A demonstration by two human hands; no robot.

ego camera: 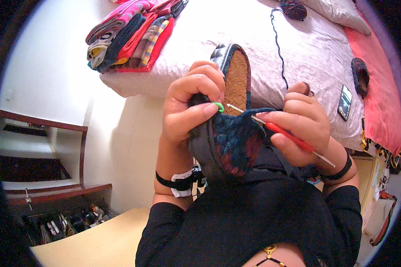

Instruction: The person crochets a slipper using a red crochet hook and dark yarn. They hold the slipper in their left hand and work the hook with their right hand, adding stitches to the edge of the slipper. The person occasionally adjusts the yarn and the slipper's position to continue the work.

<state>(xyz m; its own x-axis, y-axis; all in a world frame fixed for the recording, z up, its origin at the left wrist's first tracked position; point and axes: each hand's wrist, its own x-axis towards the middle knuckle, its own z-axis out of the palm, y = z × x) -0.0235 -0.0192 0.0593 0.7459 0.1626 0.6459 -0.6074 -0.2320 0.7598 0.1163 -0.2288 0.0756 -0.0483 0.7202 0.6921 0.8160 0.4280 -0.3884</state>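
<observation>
In front of my chest is a slipper with a brown fuzzy insole [238, 78], a black sole edge and a crocheted upper [235, 143] in dark blue and maroon yarn. My left hand [195, 96] grips the slipper's left side, its thumb at a green ring-shaped stitch marker [219, 106]. Held in my right hand [300, 123] is a crochet hook [287, 135] with a red handle. The hook's metal tip points left above the crocheted edge, with dark blue yarn around its shaft. From my right hand a yarn strand [279, 50] leads up across the bed.
A dark yarn ball [293, 10] lies on the bed [200, 43] near a pillow [337, 15]. Folded clothes [130, 36] are stacked at the bed's left corner. To the right are a phone [345, 102] and a dark slipper [360, 76]. An open drawer [70, 220] stands lower left.
</observation>
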